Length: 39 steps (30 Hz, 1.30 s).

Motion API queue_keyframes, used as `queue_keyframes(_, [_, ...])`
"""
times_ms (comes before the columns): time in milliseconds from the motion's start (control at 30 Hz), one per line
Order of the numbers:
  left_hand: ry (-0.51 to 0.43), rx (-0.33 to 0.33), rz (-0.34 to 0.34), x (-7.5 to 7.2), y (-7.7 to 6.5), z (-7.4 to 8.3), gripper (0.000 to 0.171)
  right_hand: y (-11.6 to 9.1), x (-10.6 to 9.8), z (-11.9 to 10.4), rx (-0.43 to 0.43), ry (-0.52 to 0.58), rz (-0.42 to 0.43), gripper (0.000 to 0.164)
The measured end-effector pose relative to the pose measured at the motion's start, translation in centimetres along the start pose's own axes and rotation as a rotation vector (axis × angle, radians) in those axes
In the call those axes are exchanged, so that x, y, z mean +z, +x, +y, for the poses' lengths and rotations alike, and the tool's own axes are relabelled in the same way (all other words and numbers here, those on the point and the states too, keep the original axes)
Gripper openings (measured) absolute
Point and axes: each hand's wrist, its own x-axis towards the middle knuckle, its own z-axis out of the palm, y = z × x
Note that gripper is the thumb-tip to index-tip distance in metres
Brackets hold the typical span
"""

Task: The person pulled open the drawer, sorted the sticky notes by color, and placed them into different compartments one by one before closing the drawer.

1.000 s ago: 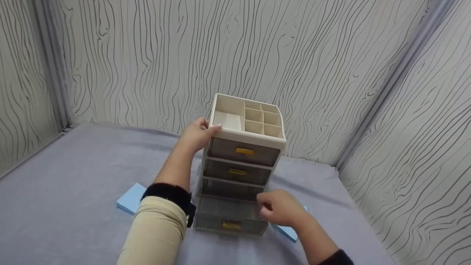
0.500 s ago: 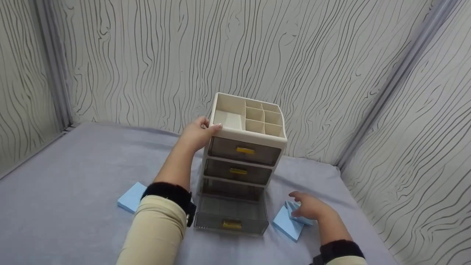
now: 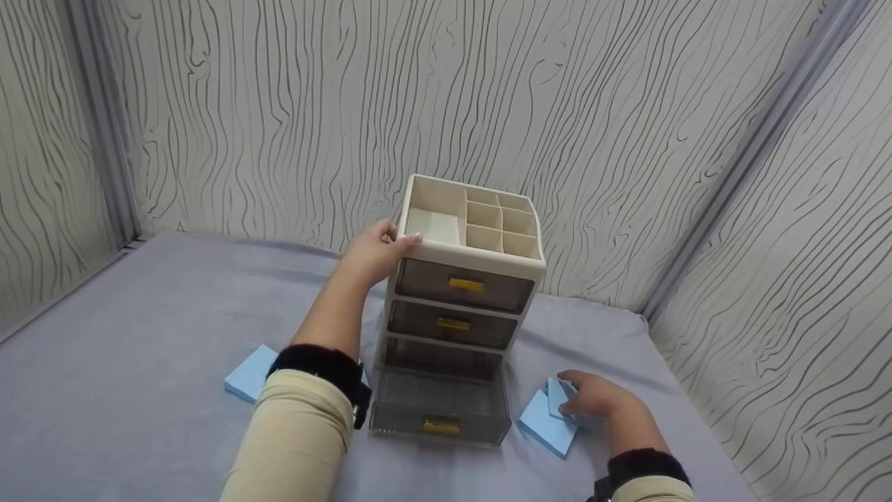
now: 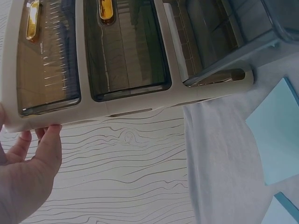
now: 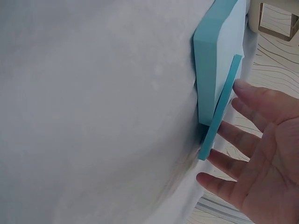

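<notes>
A beige desktop drawer organizer (image 3: 474,256) stands upright, its lowest drawer (image 3: 440,408) pulled out and see-through. My left hand (image 3: 373,256) grips the organizer's top left front corner, thumb over the front rim. In the left wrist view, the fingers of the left hand (image 4: 35,172) curl behind that edge. To the right, my right hand (image 3: 598,399) holds a thin light blue note pad (image 3: 557,397) between thumb and fingers. This thin pad (image 5: 220,109) tilts against a thicker blue pad (image 5: 208,70) in the right wrist view. The thicker pad (image 3: 547,427) lies on the cloth.
Left of the organizer, another blue pad (image 3: 251,375) lies partly behind the left forearm. Two blue pads, one large (image 4: 279,133) and one at the frame's edge (image 4: 280,212), show in the left wrist view. A patterned wall (image 3: 293,125) rises behind the grey cloth (image 3: 153,314).
My right hand has moved from beside the pulled-out drawer to the blue pads on the right, and its fingers have closed on the thin pad. The left hand stays on the organizer.
</notes>
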Motion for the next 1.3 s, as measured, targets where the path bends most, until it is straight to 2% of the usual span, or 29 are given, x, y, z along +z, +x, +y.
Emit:
queue_keyframes(133, [0.007,0.005,-0.001,-0.1,0.0,0.1,0.037,0.0,-0.1,-0.1,0.000,-0.007,0.043,0.066])
queue_keyframes(267, [0.010,0.004,-0.003,0.0,0.0,0.1,0.037,0.1,-0.2,-0.2,-0.012,-0.064,0.105,0.062])
queue_keyframes(467, [-0.003,-0.011,-0.004,0.1,0.1,0.1,0.037,-0.1,-0.8,-0.2,-0.057,-0.129,0.170,0.039])
queue_keyframes(567, [-0.011,-0.020,-0.005,0.1,0.0,0.1,0.038,-0.2,-1.3,-0.3,-0.087,-0.113,0.183,0.025])
queue_keyframes(767, [-0.013,-0.023,-0.007,0.0,0.0,0.0,0.038,-0.6,-2.6,-0.6,-0.179,-0.075,0.198,0.008])
queue_keyframes(1033, [0.000,-0.018,0.005,0.1,0.1,-0.1,0.039,-1.6,-4.3,-2.3,-0.283,-0.059,0.216,0.004])
queue_keyframes(1167, [0.000,-0.013,0.003,0.1,0.0,-0.1,0.038,-2.4,-5.4,-4.0,-0.328,-0.032,0.229,0.006])
queue_keyframes(1300, [-0.002,-0.010,-0.010,0.0,0.0,0.0,0.038,-3.3,-6.4,-6.1,-0.422,-0.015,0.252,0.011])
